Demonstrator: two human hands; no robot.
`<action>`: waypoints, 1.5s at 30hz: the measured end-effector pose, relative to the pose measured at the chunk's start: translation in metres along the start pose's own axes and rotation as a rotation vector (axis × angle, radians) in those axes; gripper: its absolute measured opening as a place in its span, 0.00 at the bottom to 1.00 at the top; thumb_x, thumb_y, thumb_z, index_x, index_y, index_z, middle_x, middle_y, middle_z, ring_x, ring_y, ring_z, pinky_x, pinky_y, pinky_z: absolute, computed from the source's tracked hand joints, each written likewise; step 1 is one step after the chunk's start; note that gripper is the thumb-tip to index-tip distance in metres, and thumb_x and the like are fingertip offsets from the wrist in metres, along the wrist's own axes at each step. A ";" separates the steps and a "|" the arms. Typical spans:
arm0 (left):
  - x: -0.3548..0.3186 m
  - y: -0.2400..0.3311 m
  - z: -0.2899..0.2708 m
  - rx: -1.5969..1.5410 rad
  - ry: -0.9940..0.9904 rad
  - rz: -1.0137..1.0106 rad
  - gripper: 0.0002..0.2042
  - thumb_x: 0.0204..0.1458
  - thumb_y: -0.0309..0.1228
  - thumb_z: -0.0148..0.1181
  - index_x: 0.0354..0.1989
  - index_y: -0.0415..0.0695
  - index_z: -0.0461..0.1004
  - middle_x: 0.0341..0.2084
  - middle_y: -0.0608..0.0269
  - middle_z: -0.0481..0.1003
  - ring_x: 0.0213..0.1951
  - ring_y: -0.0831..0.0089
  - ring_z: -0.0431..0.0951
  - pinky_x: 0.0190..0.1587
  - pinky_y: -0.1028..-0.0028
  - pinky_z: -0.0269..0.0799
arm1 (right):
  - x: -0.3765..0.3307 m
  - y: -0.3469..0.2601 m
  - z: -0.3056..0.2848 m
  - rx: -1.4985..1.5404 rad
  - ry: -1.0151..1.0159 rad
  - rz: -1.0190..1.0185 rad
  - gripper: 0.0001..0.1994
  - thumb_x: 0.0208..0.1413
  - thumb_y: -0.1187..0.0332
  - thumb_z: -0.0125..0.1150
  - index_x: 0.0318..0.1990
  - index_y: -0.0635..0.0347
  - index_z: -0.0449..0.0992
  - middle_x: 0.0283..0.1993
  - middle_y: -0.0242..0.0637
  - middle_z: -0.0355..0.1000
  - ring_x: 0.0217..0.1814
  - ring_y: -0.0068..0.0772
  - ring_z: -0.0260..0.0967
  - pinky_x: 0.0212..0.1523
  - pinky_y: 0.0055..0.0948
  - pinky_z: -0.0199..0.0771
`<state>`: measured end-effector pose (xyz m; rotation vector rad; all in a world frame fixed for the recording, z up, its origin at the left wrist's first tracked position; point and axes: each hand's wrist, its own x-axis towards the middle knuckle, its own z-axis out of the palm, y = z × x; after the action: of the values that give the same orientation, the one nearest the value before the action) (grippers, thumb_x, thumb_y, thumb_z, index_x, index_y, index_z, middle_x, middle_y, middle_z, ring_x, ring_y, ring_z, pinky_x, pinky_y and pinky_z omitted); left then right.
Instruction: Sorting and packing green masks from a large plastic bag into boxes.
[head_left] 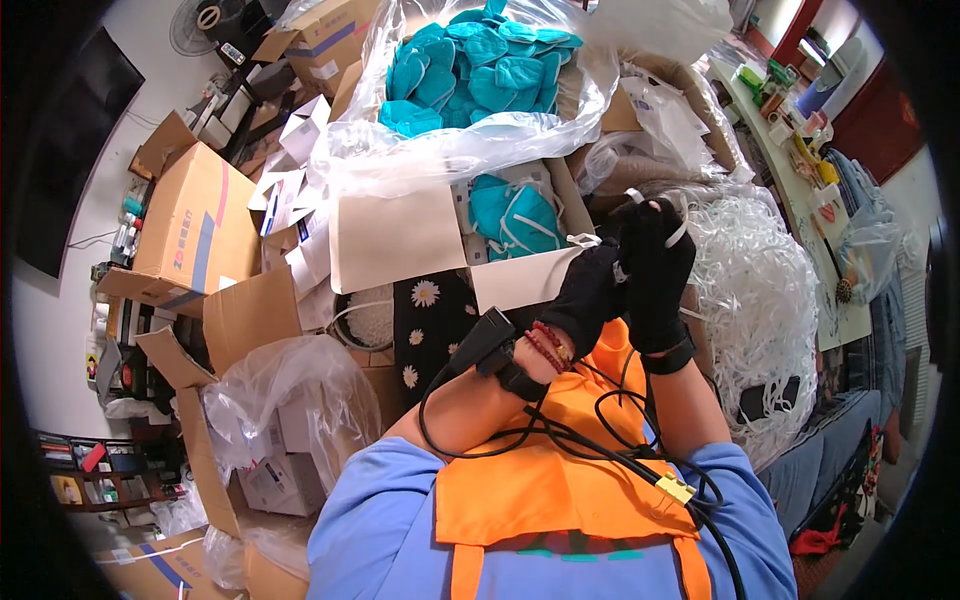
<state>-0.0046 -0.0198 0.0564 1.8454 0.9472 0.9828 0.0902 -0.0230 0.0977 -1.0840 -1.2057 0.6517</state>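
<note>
Both my hands wear black gloves and meet above my lap. My left hand [592, 292] and my right hand [655, 268] pinch a white elastic strap [676, 232] that loops over the right fingers; a second white strap end [584, 240] sticks out by the left hand. Just left of them, an open cardboard box [400, 240] holds teal face masks [515, 218]. Behind it stands a big clear plastic bag [440, 150] full of the same teal masks [478, 68]. A black device [486, 342] is strapped to my left wrist, with black cables [560, 430] running over my orange apron.
A large heap of white elastic straps [760, 300] lies at my right. Cardboard boxes [195, 225] and small white cartons [290, 200] crowd the left side. A crumpled clear bag [285, 400] sits at lower left. A cluttered table [800, 130] stands far right.
</note>
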 end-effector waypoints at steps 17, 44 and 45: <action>0.000 -0.033 -0.023 0.265 0.168 0.242 0.17 0.45 0.22 0.57 0.46 0.39 0.73 0.41 0.49 0.74 0.47 0.54 0.73 0.50 0.67 0.70 | 0.018 0.020 -0.076 -0.142 0.026 0.155 0.11 0.59 0.64 0.53 0.46 0.60 0.71 0.38 0.32 0.71 0.33 0.22 0.67 0.36 0.23 0.69; -0.018 0.025 -0.090 0.406 -0.450 0.208 0.12 0.45 0.31 0.62 0.37 0.41 0.72 0.26 0.50 0.75 0.34 0.52 0.77 0.35 0.65 0.73 | -0.017 -0.009 -0.039 -0.266 -1.065 0.420 0.15 0.50 0.71 0.60 0.46 0.64 0.73 0.33 0.28 0.71 0.35 0.22 0.66 0.35 0.27 0.69; -0.020 0.027 -0.092 0.435 -0.474 0.186 0.12 0.45 0.31 0.62 0.37 0.41 0.72 0.26 0.50 0.74 0.33 0.53 0.78 0.35 0.65 0.73 | -0.019 0.000 -0.043 -0.302 -1.081 0.256 0.14 0.52 0.71 0.59 0.46 0.63 0.73 0.33 0.28 0.70 0.35 0.21 0.66 0.35 0.26 0.69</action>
<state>-0.0873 -0.0190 0.1085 2.4227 0.7398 0.4156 0.1255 -0.0528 0.0899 -1.1632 -2.1515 1.3817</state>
